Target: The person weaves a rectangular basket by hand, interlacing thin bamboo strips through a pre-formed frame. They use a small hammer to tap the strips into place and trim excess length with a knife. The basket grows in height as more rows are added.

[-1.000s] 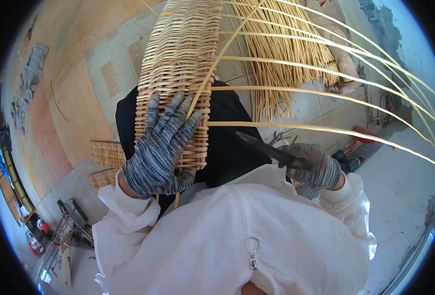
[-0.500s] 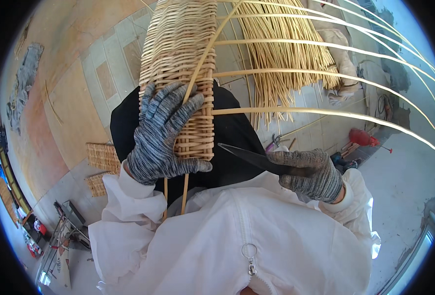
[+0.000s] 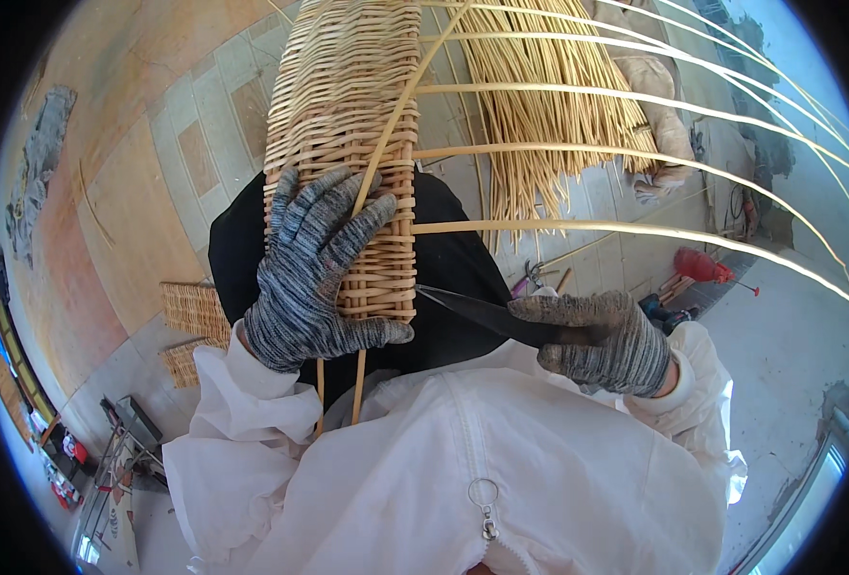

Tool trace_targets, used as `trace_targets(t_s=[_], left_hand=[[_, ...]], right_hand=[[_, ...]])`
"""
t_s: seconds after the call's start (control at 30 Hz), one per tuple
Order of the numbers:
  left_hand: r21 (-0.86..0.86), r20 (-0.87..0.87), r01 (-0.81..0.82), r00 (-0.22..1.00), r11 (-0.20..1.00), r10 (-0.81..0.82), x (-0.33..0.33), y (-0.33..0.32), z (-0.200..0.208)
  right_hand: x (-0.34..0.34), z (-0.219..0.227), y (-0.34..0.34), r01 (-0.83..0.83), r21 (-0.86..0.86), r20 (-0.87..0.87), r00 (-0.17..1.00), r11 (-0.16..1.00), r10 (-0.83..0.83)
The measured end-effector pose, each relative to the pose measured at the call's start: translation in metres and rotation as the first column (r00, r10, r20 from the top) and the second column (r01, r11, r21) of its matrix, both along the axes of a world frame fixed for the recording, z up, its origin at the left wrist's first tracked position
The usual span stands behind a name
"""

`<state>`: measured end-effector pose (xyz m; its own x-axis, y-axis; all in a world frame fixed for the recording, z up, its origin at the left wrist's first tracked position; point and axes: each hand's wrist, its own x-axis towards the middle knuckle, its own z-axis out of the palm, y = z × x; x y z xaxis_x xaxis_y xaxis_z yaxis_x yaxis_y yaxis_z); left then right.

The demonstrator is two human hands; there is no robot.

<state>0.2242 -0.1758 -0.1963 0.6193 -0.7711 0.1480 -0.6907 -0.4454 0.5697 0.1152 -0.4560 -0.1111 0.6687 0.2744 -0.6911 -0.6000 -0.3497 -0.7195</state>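
A long woven wicker panel (image 3: 348, 105) lies across my dark-clad lap. Over its near end rests my left hand (image 3: 314, 268) in a grey knit glove, fingers across the weave and thumb along the near edge, holding it. A loose cane rod (image 3: 400, 115) slants over the panel and passes under or between those fingers. My gloved right hand (image 3: 602, 345) grips a pointed dark knife (image 3: 487, 318). The blade's tip is at the panel's right edge, near the corner; whether it enters the weave I cannot tell. Its handle is mostly hidden by my fingers.
Several long cane stakes (image 3: 635, 230) stick out rightward from the panel. Beyond them lies a bundle of thin canes (image 3: 549, 125). Small woven pieces (image 3: 194, 311) lie on the floor at left. A red object (image 3: 702, 266) and tools lie at right. Two rod ends (image 3: 359, 383) point toward my jacket.
The knife has shifted slightly left, bringing its tip from just off the panel to its right edge. My left hand keeps its place on the panel. The whole view has shifted slightly.
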Motion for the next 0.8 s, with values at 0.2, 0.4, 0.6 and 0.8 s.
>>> trace_targets(t_s=[0.2, 0.4, 0.6, 0.8], left_hand=[[0.013, -0.019, 0.011, 1.0, 1.0, -0.011, 0.002, -0.002, 0.001], [0.038, 0.02, -0.001, 1.0, 0.999, 0.0, 0.001, 0.0, -0.001], [0.063, 0.014, -0.014, 1.0, 0.998, 0.013, 0.0, -0.001, -0.003], [0.034, -0.001, -0.036, 0.999, 0.999, 0.036, 0.002, -0.003, -0.004]], right_hand=[[0.03, 0.01, -0.008, -0.131, 0.006, 0.004, 0.991, 0.991, 0.131], [0.053, 0.023, -0.001, -0.212, -0.011, -0.054, 0.976, 0.977, 0.211], [0.061, 0.031, 0.006, -0.157, -0.028, -0.21, 0.967, 0.987, 0.148], [0.04, -0.005, -0.005, -0.338, -0.162, 0.451, 0.81, 0.927, 0.374]])
